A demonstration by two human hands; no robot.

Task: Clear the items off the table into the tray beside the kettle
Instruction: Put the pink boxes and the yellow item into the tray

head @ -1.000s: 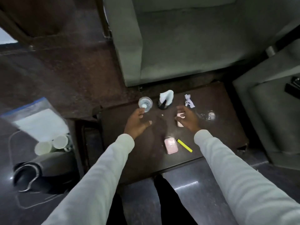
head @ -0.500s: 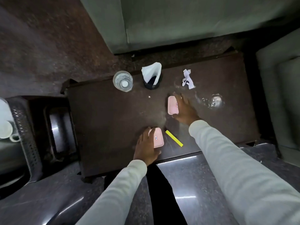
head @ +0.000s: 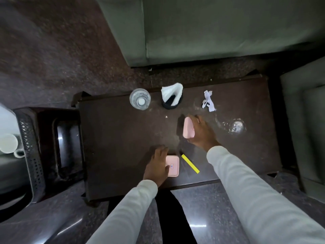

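Note:
Two pink cases lie on the dark brown table [head: 114,138]. My left hand [head: 157,164] grips the left side of the near pink case [head: 173,165], thumb on its lid, close to the front edge. My right hand [head: 202,133] holds the far pink case [head: 187,127], tipped up on its edge at the table's middle. A yellow marker [head: 190,163] lies between my arms. A clear glass [head: 140,99], a black holder with white tissue [head: 172,96] and a crumpled paper scrap [head: 208,101] stand along the far edge. A clear glass item [head: 236,126] sits right of my right hand.
Left of the table stands a dark low stand with a perforated side [head: 32,152]. White cups [head: 8,143] show at the far left edge. A grey-green sofa [head: 211,29] is beyond the table, and another seat [head: 306,129] is at the right.
My left hand came back from beside the glass to the near pink case. My right hand tipped the far pink case onto its edge. The view has dropped closer to the table.

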